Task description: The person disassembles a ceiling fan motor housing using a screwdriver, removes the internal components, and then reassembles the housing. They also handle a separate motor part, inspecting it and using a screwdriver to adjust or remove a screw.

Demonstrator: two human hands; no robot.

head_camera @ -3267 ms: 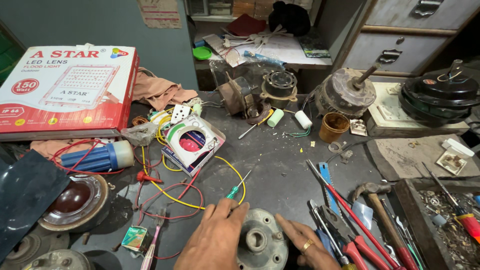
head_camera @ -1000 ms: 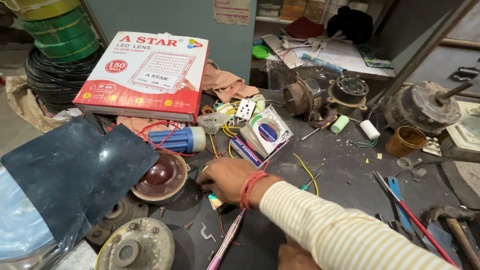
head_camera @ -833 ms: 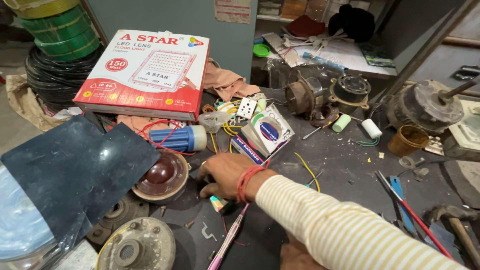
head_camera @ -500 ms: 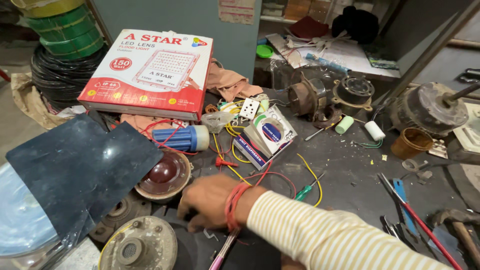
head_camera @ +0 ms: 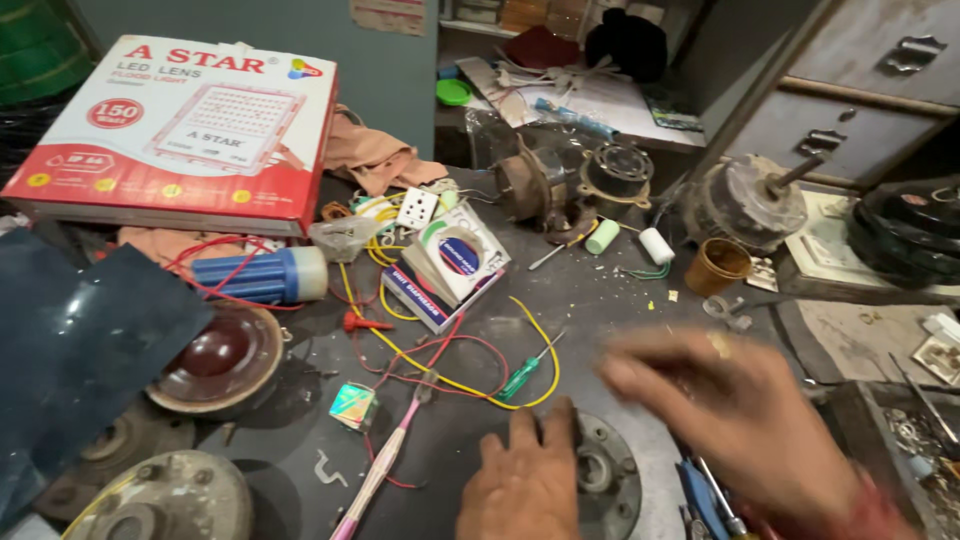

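My left hand lies at the bottom centre, fingers stretched over the rim of a round grey metal motor cover. My right hand, blurred by motion, hovers just right of and above that cover; a red thread shows at its wrist. Whether it holds anything is lost in the blur. A green-handled screwdriver lies just beyond my left fingertips, among yellow and red wires. A pink-handled tool lies to the left.
A red and white carton sits far left, with a blue cylinder and brown dome below it. Motors and a copper cup stand at the back right. Hand tools lie bottom right.
My right hand has pulled back from the left side of the bench, across the wires, to the right of the motor cover. The view has swung right.
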